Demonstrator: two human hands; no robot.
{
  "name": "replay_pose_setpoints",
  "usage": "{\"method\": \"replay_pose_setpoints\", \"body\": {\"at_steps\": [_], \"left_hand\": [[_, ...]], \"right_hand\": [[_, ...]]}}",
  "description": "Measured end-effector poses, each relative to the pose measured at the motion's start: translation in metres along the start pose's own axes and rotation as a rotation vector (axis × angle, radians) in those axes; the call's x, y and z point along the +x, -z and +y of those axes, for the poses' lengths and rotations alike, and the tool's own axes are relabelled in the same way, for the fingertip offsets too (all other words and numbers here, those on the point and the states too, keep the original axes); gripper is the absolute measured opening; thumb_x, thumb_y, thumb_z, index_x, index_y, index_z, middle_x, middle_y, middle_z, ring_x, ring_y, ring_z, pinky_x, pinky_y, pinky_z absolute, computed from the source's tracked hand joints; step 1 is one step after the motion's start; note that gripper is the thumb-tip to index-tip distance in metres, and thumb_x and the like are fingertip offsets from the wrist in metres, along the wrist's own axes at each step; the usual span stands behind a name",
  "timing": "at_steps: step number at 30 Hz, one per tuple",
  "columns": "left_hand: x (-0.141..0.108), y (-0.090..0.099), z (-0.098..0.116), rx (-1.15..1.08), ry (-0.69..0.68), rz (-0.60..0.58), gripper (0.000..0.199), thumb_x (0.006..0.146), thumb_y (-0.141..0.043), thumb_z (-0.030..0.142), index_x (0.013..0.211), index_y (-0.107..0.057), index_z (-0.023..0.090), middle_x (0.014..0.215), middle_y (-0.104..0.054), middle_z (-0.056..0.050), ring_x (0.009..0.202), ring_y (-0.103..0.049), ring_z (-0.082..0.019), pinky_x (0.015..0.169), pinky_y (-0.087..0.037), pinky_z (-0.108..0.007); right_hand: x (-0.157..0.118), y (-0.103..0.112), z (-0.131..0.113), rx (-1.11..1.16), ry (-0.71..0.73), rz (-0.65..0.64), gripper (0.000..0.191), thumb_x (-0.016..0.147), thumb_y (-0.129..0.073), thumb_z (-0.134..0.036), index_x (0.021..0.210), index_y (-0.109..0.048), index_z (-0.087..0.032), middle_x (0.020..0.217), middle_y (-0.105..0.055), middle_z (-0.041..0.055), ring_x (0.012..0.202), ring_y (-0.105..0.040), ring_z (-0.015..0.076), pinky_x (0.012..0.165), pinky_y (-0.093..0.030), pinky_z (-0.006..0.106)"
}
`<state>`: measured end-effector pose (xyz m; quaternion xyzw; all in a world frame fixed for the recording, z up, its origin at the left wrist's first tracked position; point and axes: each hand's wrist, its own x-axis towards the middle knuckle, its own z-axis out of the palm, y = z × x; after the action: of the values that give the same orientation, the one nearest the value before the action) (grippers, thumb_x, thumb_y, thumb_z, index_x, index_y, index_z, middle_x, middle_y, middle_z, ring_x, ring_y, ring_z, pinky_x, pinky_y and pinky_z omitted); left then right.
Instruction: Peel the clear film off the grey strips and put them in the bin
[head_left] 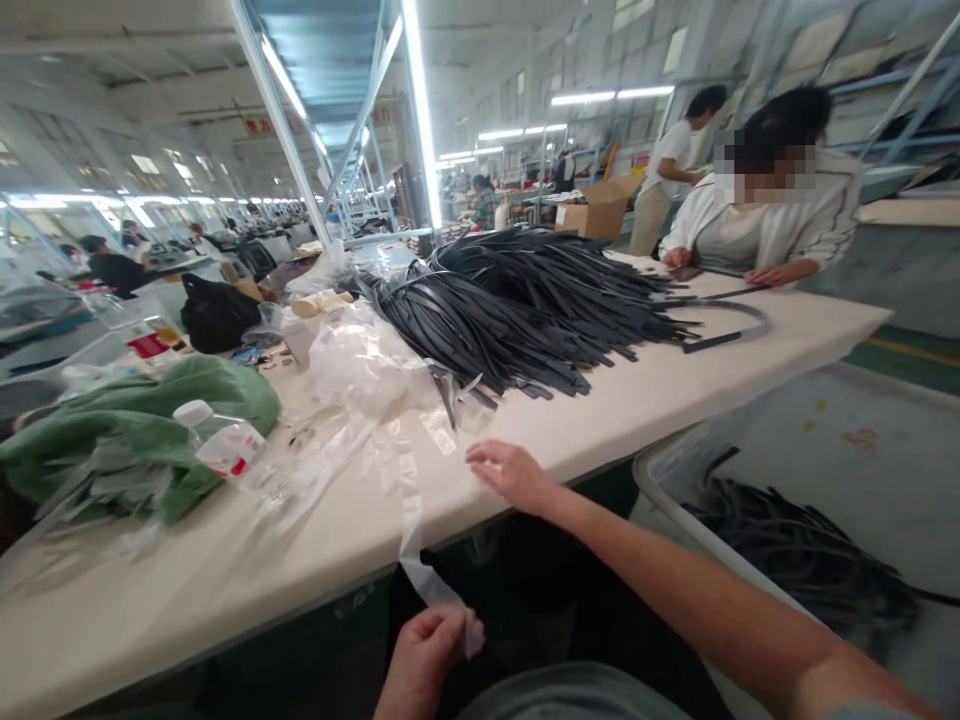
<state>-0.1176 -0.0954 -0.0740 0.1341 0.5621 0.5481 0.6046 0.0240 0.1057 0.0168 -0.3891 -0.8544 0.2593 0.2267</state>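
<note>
My left hand (pixel 429 652) is low in front of my lap, closed around the end of a thin whitish plastic strip (pixel 410 505). The strip runs up over the table edge and lies across the tabletop toward a heap of crumpled clear plastic (pixel 367 365). Over the table's near edge, my right hand (pixel 514 475) reaches leftward, its fingers loosely stretched and nothing visible in them. Just beyond it lies a big pile of long dark flat straps (pixel 517 300), nearest to that hand at their cut ends.
On the left are a clear bottle (pixel 225 440), green cloth (pixel 142 420) and a black bag (pixel 219 312). At right, a pale bin (pixel 697 530) holds dark straps (pixel 810 560). A co-worker (pixel 765 210) sits at the table's far right side; another person (pixel 675 165) stands behind.
</note>
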Motion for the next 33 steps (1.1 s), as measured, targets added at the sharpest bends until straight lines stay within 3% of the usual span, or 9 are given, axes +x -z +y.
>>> {"method": "replay_pose_setpoints", "body": {"at_steps": [2, 4, 9, 14, 19, 24, 28, 31, 33], "left_hand": [[0.000, 0.003, -0.001, -0.066, 0.001, 0.023, 0.048, 0.041, -0.091, 0.048, 0.060, -0.069, 0.011, 0.058, -0.066, -0.007, 0.058, -0.060, -0.017, 0.065, -0.050, -0.031], [0.000, 0.006, -0.001, -0.130, -0.001, 0.031, 0.048, 0.038, -0.092, 0.047, 0.054, -0.064, 0.012, 0.052, -0.060, -0.002, 0.052, -0.055, -0.012, 0.062, -0.049, -0.029], [0.001, 0.007, 0.004, -0.247, 0.043, 0.107, 0.042, 0.043, -0.093, 0.034, 0.063, -0.061, 0.015, 0.059, -0.062, 0.000, 0.053, -0.058, -0.012, 0.063, -0.052, -0.029], [-0.001, 0.000, 0.008, -0.345, 0.111, 0.186, 0.043, 0.044, -0.094, 0.027, 0.074, -0.066, 0.014, 0.072, -0.071, -0.006, 0.067, -0.068, -0.019, 0.066, -0.055, -0.030], [-0.003, -0.014, 0.014, -0.367, 0.079, 0.119, 0.048, 0.040, -0.096, 0.034, 0.071, -0.063, 0.016, 0.067, -0.069, -0.002, 0.058, -0.065, -0.014, 0.063, -0.055, -0.029], [-0.003, -0.047, 0.022, -0.320, 0.077, -0.011, 0.045, 0.047, -0.093, 0.040, 0.072, -0.065, 0.014, 0.073, -0.071, -0.005, 0.061, -0.064, -0.014, 0.068, -0.054, -0.029], [-0.004, -0.088, 0.026, -0.237, 0.110, -0.235, 0.041, 0.059, -0.088, 0.040, 0.083, -0.072, 0.011, 0.106, -0.072, -0.017, 0.090, -0.069, -0.023, 0.079, -0.052, -0.030], [0.000, -0.122, 0.023, -0.211, 0.124, -0.397, 0.036, 0.065, -0.085, 0.038, 0.087, -0.073, 0.012, 0.121, -0.067, -0.019, 0.106, -0.064, -0.028, 0.085, -0.050, -0.033], [0.006, -0.141, 0.021, -0.224, 0.139, -0.453, 0.034, 0.067, -0.084, 0.038, 0.085, -0.073, 0.012, 0.119, -0.068, -0.017, 0.103, -0.065, -0.027, 0.087, -0.049, -0.035]], "right_hand": [[0.027, 0.031, 0.034, -0.132, -0.134, 0.142, 0.023, 0.095, -0.056, -0.023, 0.117, -0.063, -0.017, 0.128, -0.060, 0.0081, 0.116, -0.057, 0.0215, 0.101, -0.045, 0.043], [0.046, 0.059, 0.068, -0.260, -0.282, 0.241, 0.029, 0.096, -0.057, -0.027, 0.123, -0.058, -0.017, 0.133, -0.055, 0.0104, 0.118, -0.055, 0.0251, 0.101, -0.044, 0.050], [0.060, 0.091, 0.120, -0.455, -0.500, 0.250, 0.029, 0.095, -0.059, -0.032, 0.120, -0.059, -0.016, 0.123, -0.059, 0.0092, 0.107, -0.060, 0.0227, 0.091, -0.052, 0.045], [0.067, 0.102, 0.126, -0.458, -0.528, 0.149, 0.030, 0.095, -0.058, -0.032, 0.119, -0.058, -0.015, 0.119, -0.061, 0.0086, 0.101, -0.062, 0.0211, 0.086, -0.054, 0.042], [0.062, 0.110, 0.110, -0.335, -0.462, 0.048, 0.028, 0.095, -0.058, -0.035, 0.115, -0.061, -0.015, 0.113, -0.063, 0.0069, 0.095, -0.064, 0.0199, 0.082, -0.055, 0.039], [0.013, 0.105, 0.084, -0.189, -0.371, 0.037, 0.024, 0.097, -0.055, -0.036, 0.098, -0.064, -0.013, 0.091, -0.066, 0.0028, 0.078, -0.064, 0.0146, 0.075, -0.055, 0.034], [-0.060, 0.088, 0.060, -0.083, -0.325, 0.056, 0.034, 0.099, -0.043, -0.033, 0.073, -0.059, -0.017, 0.064, -0.063, -0.0015, 0.061, -0.061, 0.0131, 0.066, -0.048, 0.027], [-0.119, 0.067, 0.040, 0.051, -0.318, 0.006, 0.032, 0.097, -0.041, -0.036, 0.075, -0.058, -0.020, 0.065, -0.066, -0.0015, 0.059, -0.062, 0.0141, 0.060, -0.046, 0.025], [-0.156, 0.053, 0.029, 0.165, -0.336, -0.051, 0.033, 0.096, -0.040, -0.040, 0.076, -0.058, -0.022, 0.067, -0.067, -0.0007, 0.060, -0.063, 0.0155, 0.059, -0.046, 0.025]]}}
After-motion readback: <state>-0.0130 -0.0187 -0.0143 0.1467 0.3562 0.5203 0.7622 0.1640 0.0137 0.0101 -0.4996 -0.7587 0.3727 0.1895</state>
